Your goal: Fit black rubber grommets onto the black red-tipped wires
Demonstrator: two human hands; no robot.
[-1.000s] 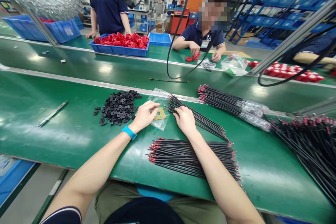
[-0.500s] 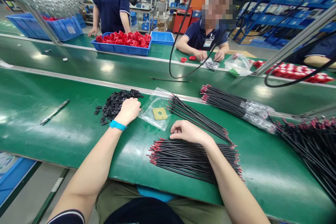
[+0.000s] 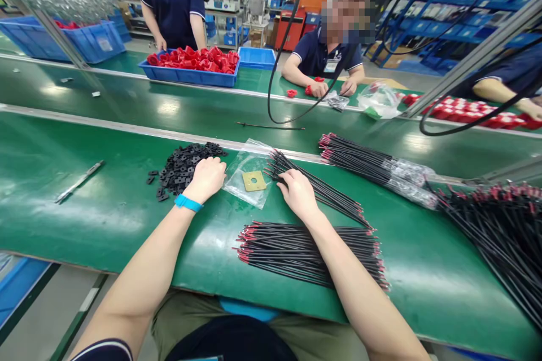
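My left hand (image 3: 208,179), with a blue band at the wrist, rests at the right edge of a pile of small black parts (image 3: 180,166); its fingers are curled and whatever they hold is hidden. My right hand (image 3: 297,192) touches the left part of a loose bundle of black cables (image 3: 328,189), thumb and fingers closing at one cable. Between the hands lies a clear plastic bag (image 3: 241,189) with a yellow square plate (image 3: 254,181) that has a round hole. A larger bundle of red-tipped black cables (image 3: 288,251) lies under my right forearm.
A pen (image 3: 80,181) lies at the left. Wrapped cables (image 3: 364,161) and a big cable heap (image 3: 499,237) fill the right. Beyond the rail are a blue bin (image 3: 190,75) of red parts and two people; another person's arm shows far right. A black cable (image 3: 269,90) hangs down.
My right hand has moved forward from above the larger bundle to the loose cables. My left hand has stayed by the black parts. The view has shifted slightly.
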